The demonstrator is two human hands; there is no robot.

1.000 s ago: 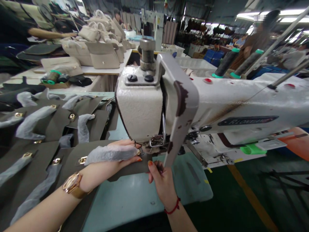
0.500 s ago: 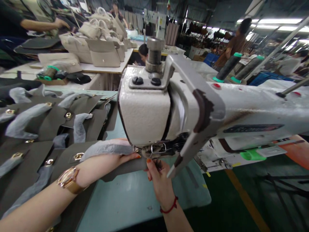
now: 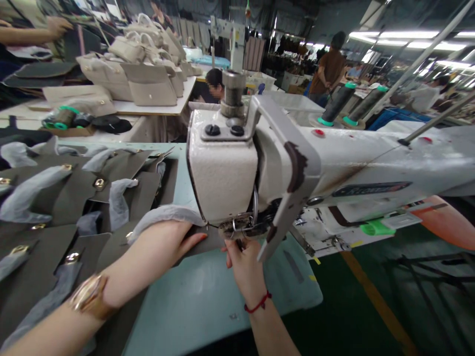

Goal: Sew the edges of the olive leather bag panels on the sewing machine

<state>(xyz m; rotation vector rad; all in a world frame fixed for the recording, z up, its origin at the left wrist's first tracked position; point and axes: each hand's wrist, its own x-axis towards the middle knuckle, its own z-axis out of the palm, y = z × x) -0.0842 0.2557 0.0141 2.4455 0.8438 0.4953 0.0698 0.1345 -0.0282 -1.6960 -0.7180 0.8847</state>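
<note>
A white sewing machine head (image 3: 224, 173) stands in front of me. Below its presser foot (image 3: 237, 225) lies a dark grey leather bag panel (image 3: 208, 238), with a handle wrapped in white film (image 3: 166, 213) along its far side. My left hand (image 3: 178, 240) holds the panel left of the foot, thumb stretched over it and the other fingers mostly hidden. Close under the needle area, my right hand (image 3: 243, 257) is closed at the panel's right end, thumb and forefinger together. A small dark thing shows between its fingers, too unclear to name.
More grey panels (image 3: 74, 198) with wrapped handles and gold fittings overlap on the left of the pale green table (image 3: 193, 296). Beige bags (image 3: 148, 81) are piled on a table behind. Dark thread cones (image 3: 337, 105) stand behind the machine arm. Several people are around.
The view has shifted, with the machine's arm now further left. My left hand's thumb has drawn back left from the presser foot; my right fingers have moved up closer beneath it.
</note>
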